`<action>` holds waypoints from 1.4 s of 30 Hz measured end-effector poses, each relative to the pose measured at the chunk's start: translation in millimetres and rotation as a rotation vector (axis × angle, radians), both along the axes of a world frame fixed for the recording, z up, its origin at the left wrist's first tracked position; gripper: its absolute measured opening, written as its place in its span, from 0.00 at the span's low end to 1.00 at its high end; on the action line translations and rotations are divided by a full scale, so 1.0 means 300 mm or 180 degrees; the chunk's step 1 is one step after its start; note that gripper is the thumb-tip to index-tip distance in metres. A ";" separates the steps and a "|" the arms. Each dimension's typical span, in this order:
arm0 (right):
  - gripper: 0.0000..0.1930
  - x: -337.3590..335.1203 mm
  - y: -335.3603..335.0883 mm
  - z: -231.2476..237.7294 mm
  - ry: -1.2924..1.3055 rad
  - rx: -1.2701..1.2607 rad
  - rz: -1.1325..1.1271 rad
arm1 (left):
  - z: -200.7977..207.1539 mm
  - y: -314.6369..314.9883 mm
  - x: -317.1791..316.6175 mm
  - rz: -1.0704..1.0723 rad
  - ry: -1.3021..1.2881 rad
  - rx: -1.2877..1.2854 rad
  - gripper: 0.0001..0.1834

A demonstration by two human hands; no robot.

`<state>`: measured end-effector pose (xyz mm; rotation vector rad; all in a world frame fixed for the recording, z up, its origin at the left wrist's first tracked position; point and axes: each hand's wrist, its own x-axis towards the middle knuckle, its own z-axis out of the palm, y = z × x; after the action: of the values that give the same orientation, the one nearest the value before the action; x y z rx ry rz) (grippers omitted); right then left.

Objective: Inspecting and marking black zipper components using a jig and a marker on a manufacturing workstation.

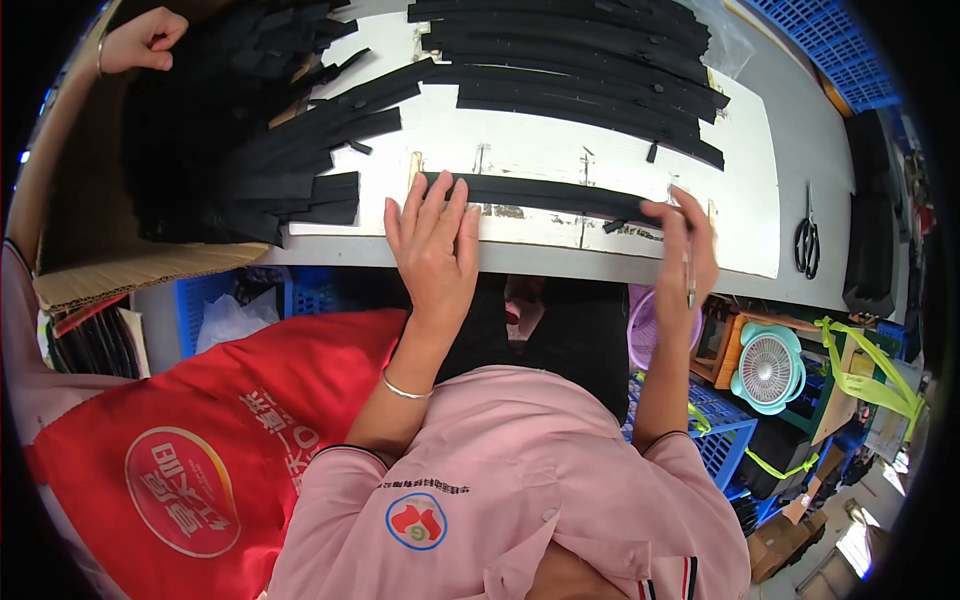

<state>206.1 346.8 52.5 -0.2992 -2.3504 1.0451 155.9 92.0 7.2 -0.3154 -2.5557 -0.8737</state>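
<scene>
A black fabric strip (540,193) lies lengthwise along the near edge of a white board (750,225). My left hand (435,230) rests flat over the strip's left end, fingers spread. At its right end my right hand (690,240) reaches with stretched, slightly blurred fingers; the fingertips are at or just over the strip, and contact is hard to tell. Something thin and shiny shows by the right wrist, too small to make out. Beneath the strip, dark marks show on the board. More black strips (580,90) lie in rows farther back.
A dark heap of black strips (200,150) sits at the left beside a cardboard box (150,275). Black-handled scissors (807,245) lie at the right. Another person's hand (145,40) is at the far left. A small turquoise fan (768,368) stands below the table on the right.
</scene>
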 end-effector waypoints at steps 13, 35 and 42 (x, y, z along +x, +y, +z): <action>0.12 -0.291 -0.344 -0.059 -0.0449 -0.1092 0.1425 | 0.015 -0.003 -0.002 0.0018 -0.0033 0.0107 0.16; 0.11 -0.285 -0.333 -0.066 -0.0572 -0.0554 0.1848 | 0.022 -0.014 -0.045 0.0088 0.0192 0.0340 0.09; 0.11 -0.283 -0.325 -0.082 -0.0344 -0.0126 0.1859 | 0.027 -0.007 -0.046 0.0085 0.0161 0.0339 0.10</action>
<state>121.2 249.2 28.1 0.3515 -2.5830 1.3617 142.2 89.7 15.3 -0.2672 -2.4510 -0.9754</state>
